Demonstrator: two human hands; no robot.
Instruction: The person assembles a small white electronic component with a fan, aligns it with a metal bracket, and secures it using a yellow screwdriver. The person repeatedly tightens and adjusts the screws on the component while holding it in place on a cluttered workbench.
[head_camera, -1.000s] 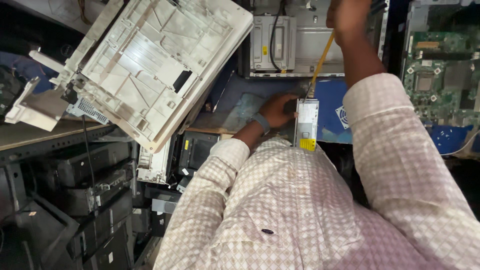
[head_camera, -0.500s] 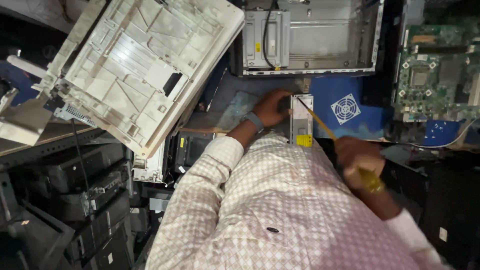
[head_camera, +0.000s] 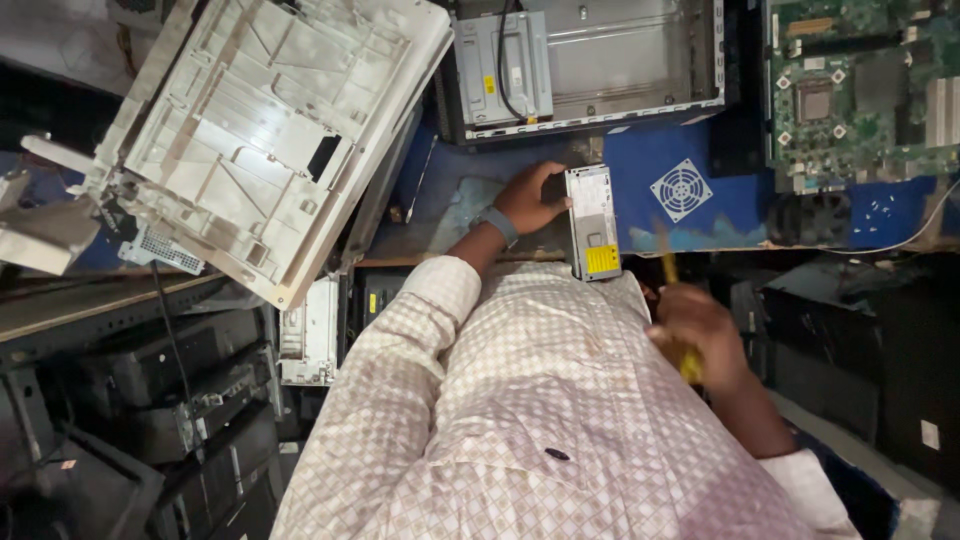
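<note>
View from above my own chest and arms, over a blue work surface (head_camera: 640, 175). My left hand (head_camera: 530, 197) reaches forward and rests against the left side of a grey metal power supply unit (head_camera: 592, 222), a long narrow box lying flat at the near edge of the surface, with a yellow label at its near end. The fingers curl around the box's far left corner, thumb toward me; the grip is closed on the casing. A grey band (head_camera: 497, 225) sits on that wrist. My right hand (head_camera: 700, 335) is lower and to the right, off the surface and near my body, closed in a fist around the yellow handle of a screwdriver (head_camera: 676, 305). Its shaft points up toward the box, blurred by motion, and the tip cannot be made out; it appears apart from the box. Both sleeves are of pink-and-white checked cloth.

Surroundings: 1 open grey computer case (head_camera: 590, 60) stands at the far edge of the surface, just beyond the box. 1 green circuit board (head_camera: 860, 90) lies at upper right. A white fan-shaped sticker (head_camera: 682, 188) marks the blue surface to the right of the box. A large white plastic panel (head_camera: 270, 140) leans at upper left, above dark stacked equipment (head_camera: 150, 400).
</note>
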